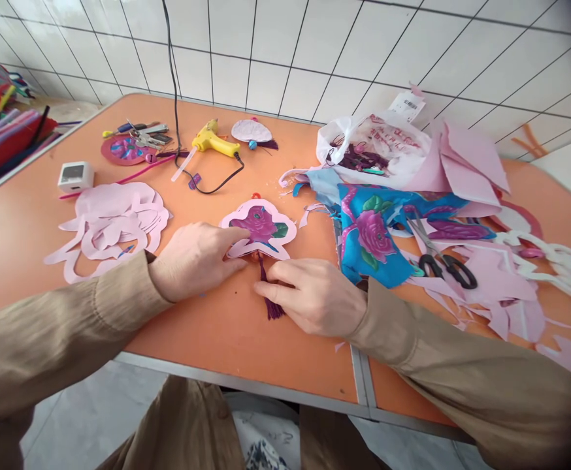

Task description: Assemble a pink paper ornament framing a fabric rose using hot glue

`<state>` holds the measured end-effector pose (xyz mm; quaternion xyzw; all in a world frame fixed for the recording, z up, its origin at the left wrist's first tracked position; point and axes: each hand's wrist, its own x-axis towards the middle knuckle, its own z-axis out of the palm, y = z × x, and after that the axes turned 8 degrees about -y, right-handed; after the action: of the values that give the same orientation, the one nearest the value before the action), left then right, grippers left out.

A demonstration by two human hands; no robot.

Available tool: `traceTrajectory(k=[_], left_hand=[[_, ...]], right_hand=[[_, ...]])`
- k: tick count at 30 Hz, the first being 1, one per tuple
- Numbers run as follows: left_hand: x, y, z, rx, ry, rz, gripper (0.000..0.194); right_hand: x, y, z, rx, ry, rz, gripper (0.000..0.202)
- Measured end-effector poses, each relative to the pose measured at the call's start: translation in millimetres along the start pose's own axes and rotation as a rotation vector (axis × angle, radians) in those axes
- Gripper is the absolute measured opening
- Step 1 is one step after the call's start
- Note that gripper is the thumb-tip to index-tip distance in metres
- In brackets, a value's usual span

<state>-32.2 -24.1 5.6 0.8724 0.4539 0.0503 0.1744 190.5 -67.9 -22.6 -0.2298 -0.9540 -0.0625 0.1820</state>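
Note:
A flower-shaped pink felt pendant (291, 230) lies on the orange table in front of me, with a magenta rose and green leaf in its middle. A small red loop shows at its top, and a dark purple tassel (272, 307) hangs from its lower edge. My left hand (195, 261) grips the pendant's left edge, thumb below and fingers on top. Just beneath the pendant, my right hand (309, 294) has its fingers closed at the tassel's cord. Its fingertips partly hide the tassel.
Behind stands a yellow glue gun (217, 141) with its black cord. Pink felt cutouts (119, 222) lie at left near a white cube (76, 176). On the right are rose-print blue fabric (354, 261), black-handled scissors (455, 267), felt scraps and a white plastic bag (407, 140).

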Motion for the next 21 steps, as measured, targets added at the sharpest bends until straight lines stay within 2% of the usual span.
traceTrajectory(k=[3,7,13,17,19,21], left_hand=[[-0.6,1.8,-6.9,0.018,-0.029,-0.047,0.038],[-1.1,6.4,-16.6,0.022,-0.106,-0.086,0.042],[0.3,2.4,-13.5,0.015,-0.044,-0.054,0.035],[1.0,-2.7,-7.2,0.069,-0.05,0.041,0.026],[0.8,-3.0,-5.3,0.099,-0.07,0.072,0.023],[0.7,-2.4,-4.3,0.129,-0.09,0.085,0.022]], right_hand=[[-0.7,2.0,3.7,0.005,-0.025,0.017,0.03],[-2.5,3.2,7.1,0.111,0.019,0.065,0.024],[1.5,3.7,-1.7,0.661,0.237,0.236,0.015],[3.6,4.5,-5.1,1.094,0.2,0.428,0.012],[3.2,4.1,-4.9,1.113,0.183,0.482,0.01],[2.3,3.0,-5.3,0.965,0.193,0.511,0.011]])
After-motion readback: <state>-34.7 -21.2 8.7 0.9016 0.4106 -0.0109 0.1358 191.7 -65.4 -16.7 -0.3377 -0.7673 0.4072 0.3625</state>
